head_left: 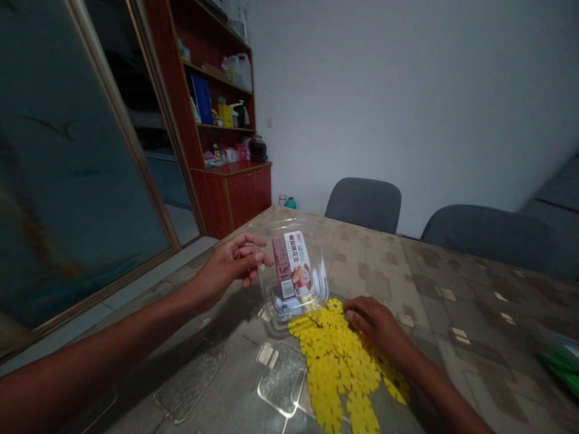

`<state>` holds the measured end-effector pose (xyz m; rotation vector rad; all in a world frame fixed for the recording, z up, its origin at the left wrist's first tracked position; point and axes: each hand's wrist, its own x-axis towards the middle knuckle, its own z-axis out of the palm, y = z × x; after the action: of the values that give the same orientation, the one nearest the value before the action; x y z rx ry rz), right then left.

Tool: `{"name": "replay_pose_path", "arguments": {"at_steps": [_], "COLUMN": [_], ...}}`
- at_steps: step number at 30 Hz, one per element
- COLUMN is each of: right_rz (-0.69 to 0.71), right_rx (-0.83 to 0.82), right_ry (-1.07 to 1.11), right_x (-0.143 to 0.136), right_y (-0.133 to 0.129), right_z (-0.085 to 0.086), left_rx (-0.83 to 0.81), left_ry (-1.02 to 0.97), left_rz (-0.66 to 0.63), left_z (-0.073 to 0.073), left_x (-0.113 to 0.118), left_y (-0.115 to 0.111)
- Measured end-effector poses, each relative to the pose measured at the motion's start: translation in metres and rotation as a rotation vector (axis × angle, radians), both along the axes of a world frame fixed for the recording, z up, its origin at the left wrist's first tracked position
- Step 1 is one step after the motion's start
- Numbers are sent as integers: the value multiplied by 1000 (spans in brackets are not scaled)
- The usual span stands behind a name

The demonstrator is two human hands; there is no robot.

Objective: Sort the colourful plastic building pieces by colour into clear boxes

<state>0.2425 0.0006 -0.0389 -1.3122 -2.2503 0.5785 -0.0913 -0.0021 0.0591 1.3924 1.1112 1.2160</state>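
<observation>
A clear plastic box with a red and white label stands tilted over the table, its label facing me. At its left edge is my left hand, with thumb and bent fingers closed on the rim. Yellow notched plastic discs lie in an overlapping heap in front of the box. Over the right side of this heap rests my right hand, palm down and fingers curled. Its fingertips pinch one yellow disc close to the box's lower right corner. Part of the heap is hidden under that hand.
The patterned table has a glossy cover. Two grey chairs, one nearer the middle and another to the right, stand behind it. Something green in clear plastic lies at the right edge. A red-brown cabinet stands back left.
</observation>
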Motion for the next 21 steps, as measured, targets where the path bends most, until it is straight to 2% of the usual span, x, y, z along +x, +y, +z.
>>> {"name": "replay_pose_path", "arguments": {"at_steps": [2,5,10,13,17,21], "right_rz": [3,44,165,168,159,101], "right_rx": [13,41,34,12,21,22], "right_ry": [-28,-60,-206,-286,-301,-302], "right_x": [-5,-20,-53,-62,-58,-51], "right_y": [2,2,-9,-14,-16,-16], "right_z": [-2,-5,1,6,8,6], "left_rx": [21,-23,-172,-203,-160,-83], "left_ry": [104,337,570,717,890,992], "left_rz": [49,149,227,280,330,264], "left_z": [0,-5,-28,-40,-41,-32], "left_x": [-5,-12,-20,-26,-43,-74], "left_y": [16,55,125,152,161,138]}}
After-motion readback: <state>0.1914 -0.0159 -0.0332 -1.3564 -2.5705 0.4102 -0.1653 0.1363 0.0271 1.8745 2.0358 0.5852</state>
